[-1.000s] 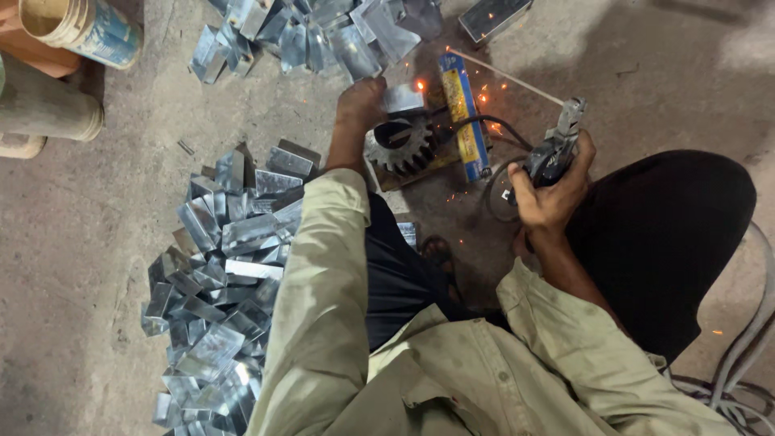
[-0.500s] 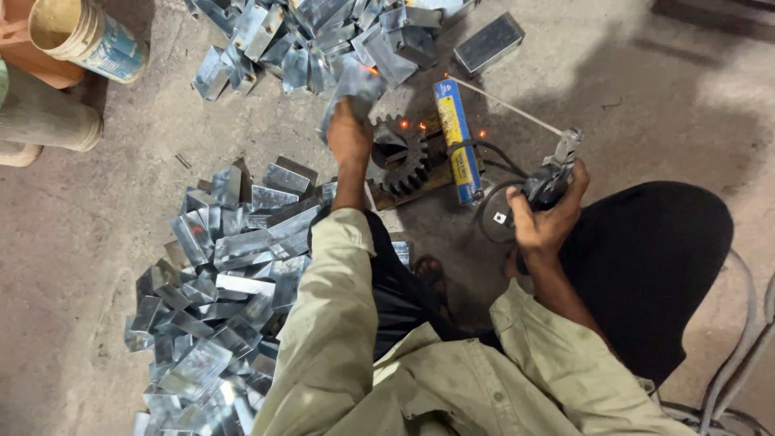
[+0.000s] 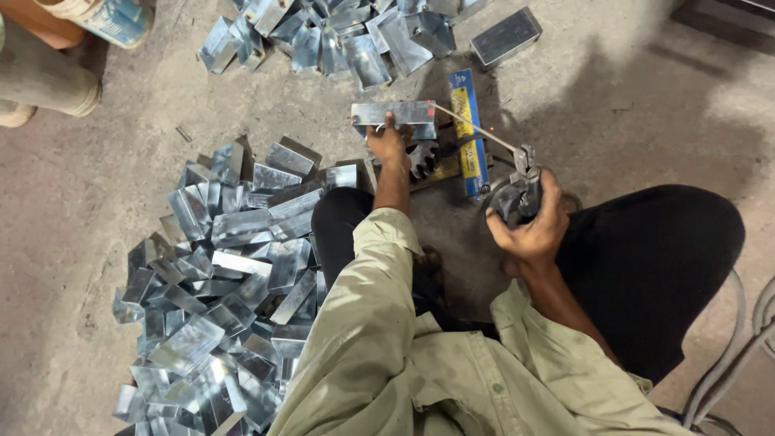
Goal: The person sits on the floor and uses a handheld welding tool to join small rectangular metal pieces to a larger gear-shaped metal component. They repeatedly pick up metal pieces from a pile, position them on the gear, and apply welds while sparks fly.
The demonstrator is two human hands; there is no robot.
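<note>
Clearly mid-weld: left hand [image 3: 387, 145] pinching a shiny sheet-metal box [image 3: 394, 118], held just above the dark toothed gear [image 3: 423, 157] on the concrete floor [image 3: 613, 105]. Right hand [image 3: 529, 222] wrapped tight round an electrode holder [image 3: 521, 182], right of the gear, its thin rod [image 3: 476, 129] slanting up to the box's right end. Judged next: keeping the box steady while the tip meets the seam. Heap of like boxes [image 3: 218, 282] left of the gear, another heap [image 3: 339, 32] beyond it.
</note>
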